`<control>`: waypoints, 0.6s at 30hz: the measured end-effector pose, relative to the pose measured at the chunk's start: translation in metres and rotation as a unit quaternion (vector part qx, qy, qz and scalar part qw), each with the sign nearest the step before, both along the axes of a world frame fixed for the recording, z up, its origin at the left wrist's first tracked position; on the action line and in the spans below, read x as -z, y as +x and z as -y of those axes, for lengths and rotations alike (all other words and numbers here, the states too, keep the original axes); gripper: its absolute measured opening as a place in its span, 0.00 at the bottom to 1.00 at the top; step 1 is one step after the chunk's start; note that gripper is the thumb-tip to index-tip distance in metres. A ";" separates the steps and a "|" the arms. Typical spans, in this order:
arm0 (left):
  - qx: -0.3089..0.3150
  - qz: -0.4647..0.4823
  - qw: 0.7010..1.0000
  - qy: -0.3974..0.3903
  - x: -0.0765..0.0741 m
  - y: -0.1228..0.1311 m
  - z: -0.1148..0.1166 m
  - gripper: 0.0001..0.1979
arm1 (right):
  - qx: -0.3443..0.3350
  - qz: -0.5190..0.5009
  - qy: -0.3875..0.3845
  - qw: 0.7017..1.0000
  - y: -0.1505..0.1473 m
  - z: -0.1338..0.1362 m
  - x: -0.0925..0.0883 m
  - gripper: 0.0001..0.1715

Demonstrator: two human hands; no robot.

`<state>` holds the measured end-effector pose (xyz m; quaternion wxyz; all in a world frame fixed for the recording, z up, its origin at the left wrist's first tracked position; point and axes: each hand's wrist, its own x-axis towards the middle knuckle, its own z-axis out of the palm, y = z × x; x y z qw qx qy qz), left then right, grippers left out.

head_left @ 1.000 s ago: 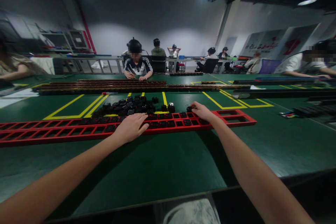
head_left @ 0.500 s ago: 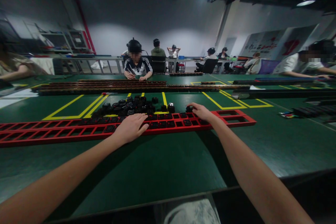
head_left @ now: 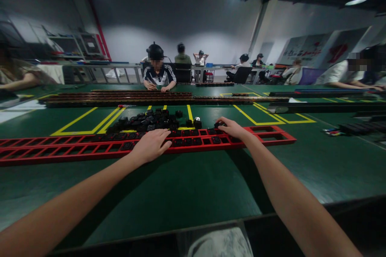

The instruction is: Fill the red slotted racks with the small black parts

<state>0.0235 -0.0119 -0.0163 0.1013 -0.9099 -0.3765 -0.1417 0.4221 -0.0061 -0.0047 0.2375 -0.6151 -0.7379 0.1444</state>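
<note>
A long red frame (head_left: 283, 138) with two rows of openings lies across the table in front of me. Several small black socket-like blocks (head_left: 216, 139) sit in its openings, mostly in the middle stretch. My left hand (head_left: 150, 144) rests palm down over the frame, fingers stretched out on the blocks there and thumb apart. At the frame's back row, right of the middle, my right hand (head_left: 231, 127) pinches a black block (head_left: 217, 125) between its fingertips. Behind the frame lies a heap of loose black blocks (head_left: 147, 120), and one block with a shiny top (head_left: 197, 123) stands near it.
Long dark rails (head_left: 120, 98) lie across the green table (head_left: 193, 184) beyond the heap. Yellow tape (head_left: 75, 133) marks the tabletop. Black parts with coloured wire ends (head_left: 334, 131) are at the right. A co-worker (head_left: 158, 74) sits opposite; others sit at both sides and farther back.
The view has shifted slightly. My left hand stays in place on the frame. My right fingers have curled a little lower over the black block at the back row.
</note>
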 end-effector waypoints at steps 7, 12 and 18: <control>-0.001 0.019 1.000 -0.010 0.003 -0.001 -0.002 0.27 | -0.012 -0.003 0.015 1.000 -0.001 0.002 0.002 0.15; -0.002 0.015 1.000 -0.014 0.001 0.000 -0.001 0.27 | 0.010 -0.012 0.035 0.999 0.002 -0.004 0.009 0.13; -0.002 0.016 1.000 -0.016 0.000 0.000 0.001 0.26 | 0.019 -0.039 0.045 0.998 0.006 -0.008 0.013 0.14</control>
